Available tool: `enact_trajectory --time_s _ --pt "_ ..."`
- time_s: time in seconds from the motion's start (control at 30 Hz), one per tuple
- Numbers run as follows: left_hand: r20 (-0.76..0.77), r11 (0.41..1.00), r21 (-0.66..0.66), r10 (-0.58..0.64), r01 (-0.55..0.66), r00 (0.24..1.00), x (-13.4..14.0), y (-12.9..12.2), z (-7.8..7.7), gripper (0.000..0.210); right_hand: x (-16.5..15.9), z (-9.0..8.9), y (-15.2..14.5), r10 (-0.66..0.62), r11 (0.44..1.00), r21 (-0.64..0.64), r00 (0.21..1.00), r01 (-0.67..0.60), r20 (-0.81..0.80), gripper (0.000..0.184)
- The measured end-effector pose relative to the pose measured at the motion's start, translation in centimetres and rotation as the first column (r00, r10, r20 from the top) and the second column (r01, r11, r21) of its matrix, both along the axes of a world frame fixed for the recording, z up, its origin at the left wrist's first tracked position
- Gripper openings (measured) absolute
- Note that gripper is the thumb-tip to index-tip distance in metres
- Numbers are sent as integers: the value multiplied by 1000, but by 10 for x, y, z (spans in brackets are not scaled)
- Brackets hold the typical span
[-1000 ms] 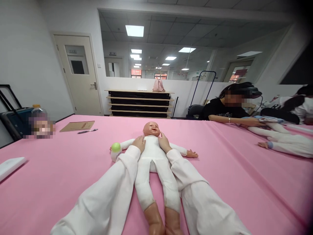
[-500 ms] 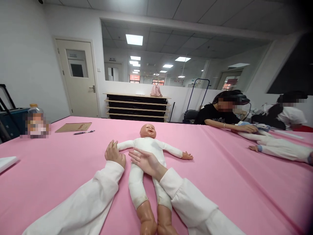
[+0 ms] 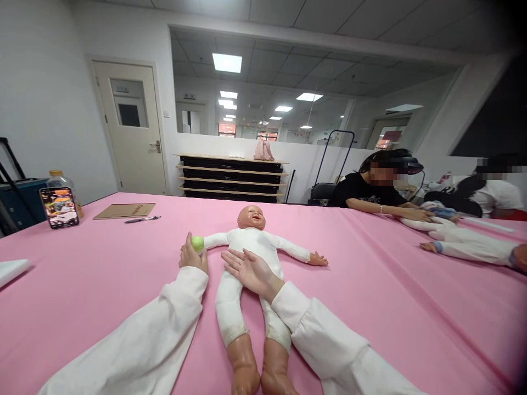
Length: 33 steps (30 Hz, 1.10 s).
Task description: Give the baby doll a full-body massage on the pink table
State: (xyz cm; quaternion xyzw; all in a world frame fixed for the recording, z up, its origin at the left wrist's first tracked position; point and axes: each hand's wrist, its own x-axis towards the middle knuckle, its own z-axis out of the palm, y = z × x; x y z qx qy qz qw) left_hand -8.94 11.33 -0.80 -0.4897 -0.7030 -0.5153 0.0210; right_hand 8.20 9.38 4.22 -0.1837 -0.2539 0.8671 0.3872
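Observation:
A baby doll [image 3: 255, 241] with a white cloth body lies on its back on the pink-covered table, arms spread and feet toward me. Beside the doll's arm on the left, my left hand [image 3: 192, 257] is closed around a small, round, light green thing [image 3: 198, 243]. Its kind is unclear, since my fingers and palm hide part of it. My right hand [image 3: 253, 273] hovers over or rests on the doll's lower belly, palm turned up and fingers stretched out, holding nothing. Whether it touches the cloth I cannot tell.
At the left stand a phone [image 3: 60, 208] and a bottle [image 3: 57, 176] behind it. A brown notebook [image 3: 123, 210] and a pen [image 3: 142, 219] lie farther back. On the right, another person [image 3: 364, 189] handles a second doll [image 3: 473, 244].
The light green thing has come into sight at my left hand, which has turned slightly. My right hand has shifted a little right, its palm turned more upward.

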Motion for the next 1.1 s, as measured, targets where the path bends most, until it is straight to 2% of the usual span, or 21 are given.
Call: enact_trajectory --time_s 0.07,0.1,0.2,0.27,0.37,0.47,0.53,0.63,0.73,0.8,0.87,0.93,1.03,1.1 --pt "-172 990 67 -107 120 979 1 -1 -2 66 0 -1 1 -16 1000 -15 1000 16 15 51" --pt "-293 972 122 -160 202 943 3 -2 -3 61 -1 -2 2 -23 1000 -16 1000 24 21 52" --pt "-623 859 253 -206 444 754 13 -8 -5 38 -2 -3 3 -10 999 54 1000 9 13 53" --pt "-731 808 285 -164 515 662 20 -12 -5 32 -3 -3 2 20 990 138 1000 -21 10 53" --pt "-776 810 282 -122 513 619 24 -15 -2 32 -4 -1 1 38 977 210 998 -46 43 52" --pt "-782 822 285 -99 493 616 23 -16 1 32 -4 0 0 33 975 217 998 -45 59 50" --pt "-781 810 311 -80 498 619 22 -16 1 32 -4 -1 1 31 979 201 998 -40 50 50" --pt "-747 799 315 -125 513 653 20 -14 -1 35 -3 -1 1 28 991 129 999 -30 18 53" --pt "-583 843 315 -191 436 790 15 -8 -5 44 -1 0 1 12 999 44 1000 -12 -1 59" --pt "-431 889 314 -178 332 884 11 -2 -9 53 0 2 0 10 1000 17 1000 -10 4 60" --pt "-330 924 288 -152 253 932 6 4 -12 56 1 4 -1 25 1000 17 1000 -26 6 60" --pt "-305 940 268 -124 210 944 5 6 -12 55 2 4 -1 49 998 29 999 -49 2 59" --pt "-355 939 310 -31 149 934 8 -1 -5 49 3 2 0 74 996 49 997 -74 -5 60" --pt "-459 899 378 -27 222 888 14 -12 2 48 2 0 0 82 995 56 997 -82 -6 59"
